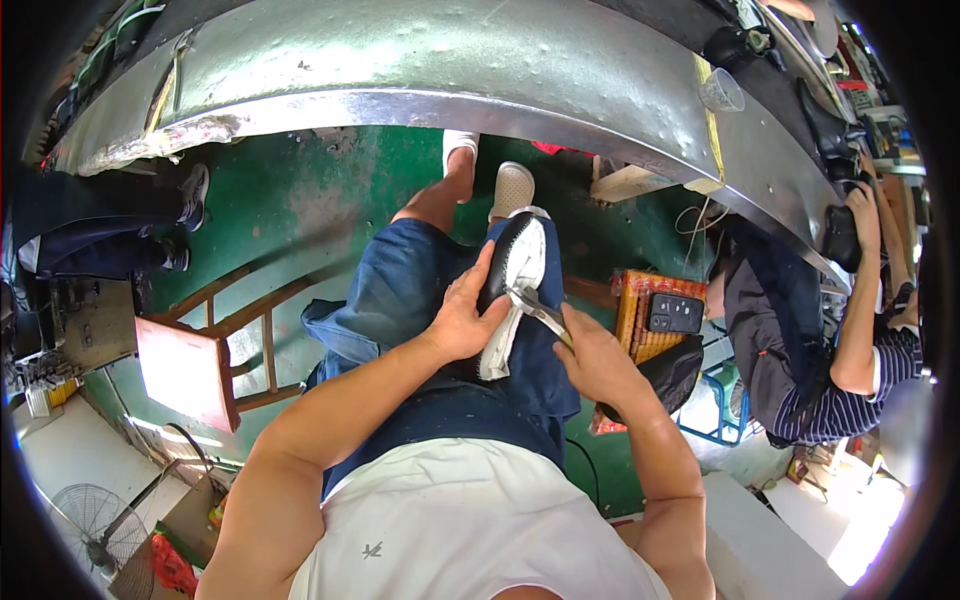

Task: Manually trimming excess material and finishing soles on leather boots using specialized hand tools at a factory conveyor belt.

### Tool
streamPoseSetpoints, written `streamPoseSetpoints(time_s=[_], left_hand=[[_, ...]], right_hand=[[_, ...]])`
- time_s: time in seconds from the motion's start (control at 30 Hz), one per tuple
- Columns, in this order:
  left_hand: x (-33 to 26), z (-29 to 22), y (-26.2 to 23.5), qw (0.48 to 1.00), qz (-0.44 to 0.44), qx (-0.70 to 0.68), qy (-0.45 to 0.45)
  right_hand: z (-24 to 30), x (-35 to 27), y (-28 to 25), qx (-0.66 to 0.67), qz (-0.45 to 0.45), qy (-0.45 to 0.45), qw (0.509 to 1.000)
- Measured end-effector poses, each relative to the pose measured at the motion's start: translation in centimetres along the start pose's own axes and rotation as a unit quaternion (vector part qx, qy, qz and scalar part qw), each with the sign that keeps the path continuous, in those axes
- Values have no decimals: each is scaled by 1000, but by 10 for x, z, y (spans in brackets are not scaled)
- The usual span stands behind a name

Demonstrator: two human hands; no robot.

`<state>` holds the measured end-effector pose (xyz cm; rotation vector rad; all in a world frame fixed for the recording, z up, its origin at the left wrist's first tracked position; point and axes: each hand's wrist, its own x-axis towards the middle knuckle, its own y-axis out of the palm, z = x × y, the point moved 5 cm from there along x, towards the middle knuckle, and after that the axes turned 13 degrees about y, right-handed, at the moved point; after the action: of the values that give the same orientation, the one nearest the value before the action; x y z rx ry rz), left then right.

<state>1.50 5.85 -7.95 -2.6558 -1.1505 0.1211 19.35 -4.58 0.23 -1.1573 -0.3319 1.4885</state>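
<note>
A black shoe (526, 258) rests on my lap with its pale underside turned up and a row of stitch-like marks along its dark edge. My left hand (463, 312) grips the shoe's left side, its thumb reaching onto the underside. In my right hand (597, 352), closed round the handle, is a metal tool that looks like pincers (540, 313). The tool's head touches the middle of the shoe's underside. My right palm and fingers hide the end of the handle.
A metal-topped bench (400, 75) curves across the front, carrying a clear plastic cup (721, 91) and black shoes. A wooden stool (185, 365) lies left; a black phone (675, 313) rests on a woven seat to the right. Co-workers are on both sides; a fan (95, 530) stands lower left.
</note>
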Motion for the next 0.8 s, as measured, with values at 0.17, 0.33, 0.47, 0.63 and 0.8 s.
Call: streamPoseSetpoints(time_s=[0.17,0.33,0.47,0.63,0.8], left_hand=[[-3,-3,0,991,-39,111,55],[1,-9,-6,998,-37,25,50],[0,-8,-6,996,-20,52,67],[2,-11,-4,997,-3,57,60],[0,-11,-10,997,12,60,56]], right_hand=[[2,13,-16,-42,34,-23,998],[13,18,-20,-245,-117,-105,957],[7,36,-25,46,168,48,984],[-14,36,0,282,314,170,891],[1,42,-4,221,258,181,923]])
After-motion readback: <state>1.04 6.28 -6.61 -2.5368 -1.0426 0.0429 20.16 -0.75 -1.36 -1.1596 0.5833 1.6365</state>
